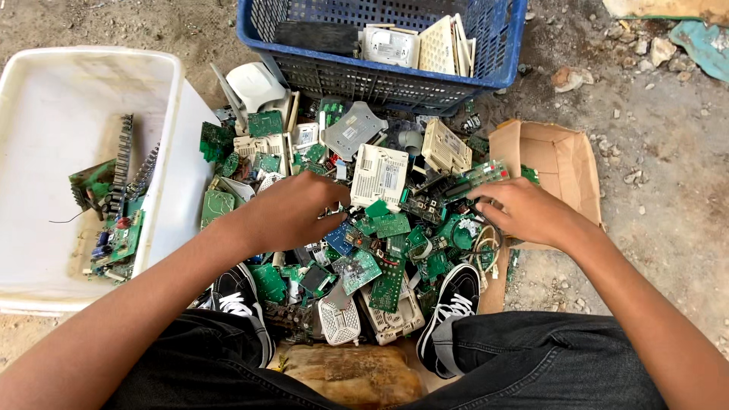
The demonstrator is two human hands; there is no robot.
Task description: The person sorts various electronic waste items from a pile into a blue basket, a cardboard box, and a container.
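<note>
A heap of green circuit boards (380, 250) and white plastic device casings (380, 176) lies on the ground between my feet. My left hand (292, 212) rests palm down on the heap, fingers curled over boards beside a white vented casing; I cannot tell whether it grips one. My right hand (524, 211) reaches into the right side of the heap, fingertips on a green board (486, 175) near a tangle of pale wire (486, 247). Its fingers are bent and hide what lies under them.
A white plastic tub (68, 91) at left holds a few boards. A blue slatted crate (380, 72) at the top holds white casings. An open cardboard box (558, 163) lies at right. My black shoes (452, 300) flank the heap on dirt ground.
</note>
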